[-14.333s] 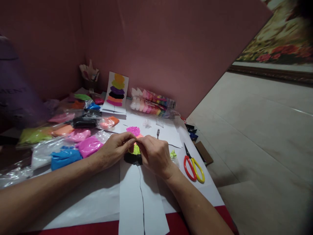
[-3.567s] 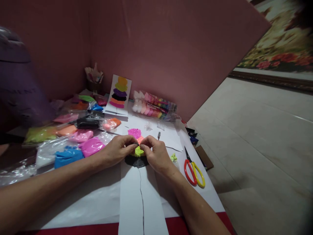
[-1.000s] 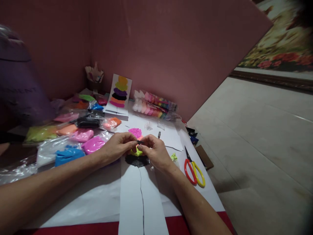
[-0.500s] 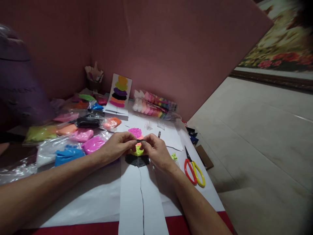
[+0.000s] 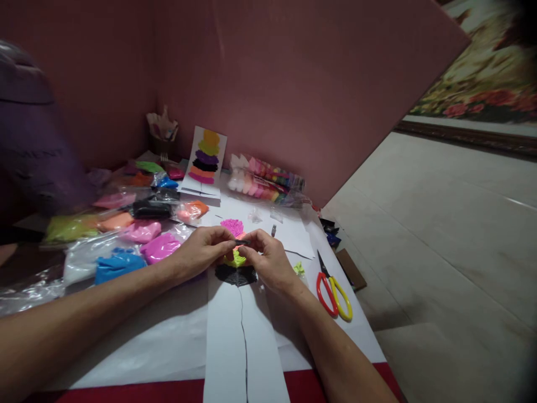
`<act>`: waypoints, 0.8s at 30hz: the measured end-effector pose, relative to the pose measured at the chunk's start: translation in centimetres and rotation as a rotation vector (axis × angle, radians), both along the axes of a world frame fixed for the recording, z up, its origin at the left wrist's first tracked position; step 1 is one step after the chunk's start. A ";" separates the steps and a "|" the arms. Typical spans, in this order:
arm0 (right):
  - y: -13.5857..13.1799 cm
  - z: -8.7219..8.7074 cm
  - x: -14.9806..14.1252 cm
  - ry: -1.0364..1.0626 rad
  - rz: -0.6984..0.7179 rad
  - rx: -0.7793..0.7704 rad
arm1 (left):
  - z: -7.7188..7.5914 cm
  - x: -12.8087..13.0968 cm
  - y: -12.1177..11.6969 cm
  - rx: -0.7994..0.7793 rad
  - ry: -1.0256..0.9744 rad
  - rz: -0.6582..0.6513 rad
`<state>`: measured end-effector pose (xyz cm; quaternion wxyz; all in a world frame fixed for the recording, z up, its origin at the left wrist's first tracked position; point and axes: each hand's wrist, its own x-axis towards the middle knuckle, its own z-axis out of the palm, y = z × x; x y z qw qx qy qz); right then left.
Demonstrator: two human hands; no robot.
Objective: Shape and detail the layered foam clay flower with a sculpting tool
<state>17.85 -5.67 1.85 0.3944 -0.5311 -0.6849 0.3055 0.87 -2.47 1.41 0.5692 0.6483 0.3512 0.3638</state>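
Observation:
My left hand (image 5: 199, 253) and my right hand (image 5: 268, 258) meet above a white paper strip (image 5: 239, 336). Between their pinched fingertips is a small dark piece of clay (image 5: 242, 243). Under the hands, stuck on the strip, lies a stack of clay patches: pink (image 5: 232, 226) at the top, a sliver of orange, then lime green (image 5: 235, 261) and black (image 5: 235, 275) at the bottom. A thin dark line runs down the strip from the black patch.
Bags of coloured clay (image 5: 121, 235) crowd the left side. A sample card with stacked clay colours (image 5: 205, 162) leans on the pink board behind, beside a pack of clay sticks (image 5: 264, 182). Red-and-yellow scissors (image 5: 333, 285) lie to the right, near the table's edge. A small fork-like tool (image 5: 273, 229) lies behind my right hand.
Both hands have stayed over the clay stack, working the small dark piece between the fingertips. The black patch now shows more below the hands than 14 s ago.

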 end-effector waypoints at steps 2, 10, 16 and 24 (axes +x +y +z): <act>0.0 0.0 0.0 -0.024 -0.010 0.012 | 0.0 0.0 0.0 -0.002 0.004 0.000; -0.4 0.5 0.1 -0.090 0.003 0.062 | 0.0 0.0 -0.1 0.003 0.020 -0.003; -0.4 0.5 -0.1 -0.044 -0.033 0.079 | -0.2 0.0 0.0 0.008 0.002 -0.014; 0.1 0.0 0.0 0.105 -0.037 0.011 | -0.2 -0.1 0.0 0.031 0.003 -0.010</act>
